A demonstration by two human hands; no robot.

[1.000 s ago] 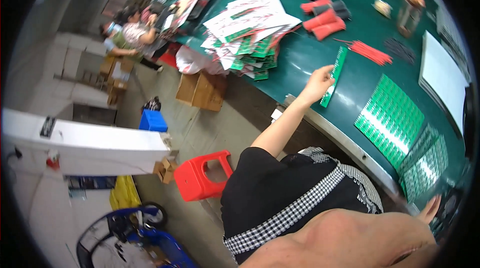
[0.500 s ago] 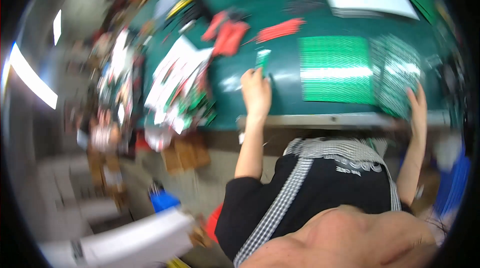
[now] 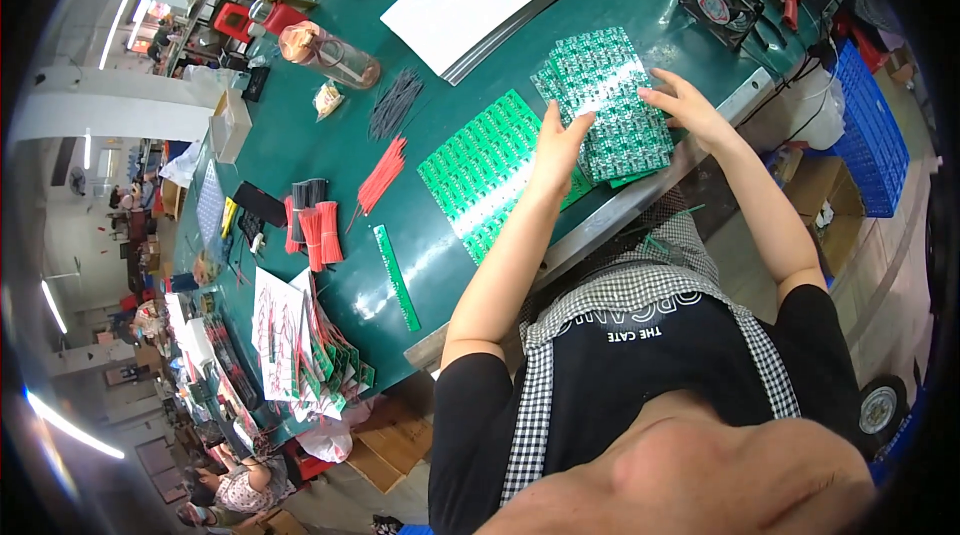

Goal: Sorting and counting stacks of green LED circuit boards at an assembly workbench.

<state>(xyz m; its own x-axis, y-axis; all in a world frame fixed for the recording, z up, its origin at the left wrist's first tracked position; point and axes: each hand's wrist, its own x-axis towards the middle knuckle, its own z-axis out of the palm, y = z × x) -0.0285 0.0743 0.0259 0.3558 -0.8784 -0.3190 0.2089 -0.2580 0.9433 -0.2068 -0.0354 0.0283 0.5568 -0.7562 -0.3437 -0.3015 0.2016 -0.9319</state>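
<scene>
The circuit panels (image 3: 611, 100) (green, overlapping) lie between left fingers (image 3: 579, 125) and right fingers (image 3: 659, 98).

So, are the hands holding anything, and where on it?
It can't be told for sure: the left hand and right hand are at opposite sides of the stacked green circuit boards, but a grip isn't clear.

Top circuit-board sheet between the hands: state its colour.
Green, with dense rows of whitish marks; the sheet shows best in the head view.
</scene>
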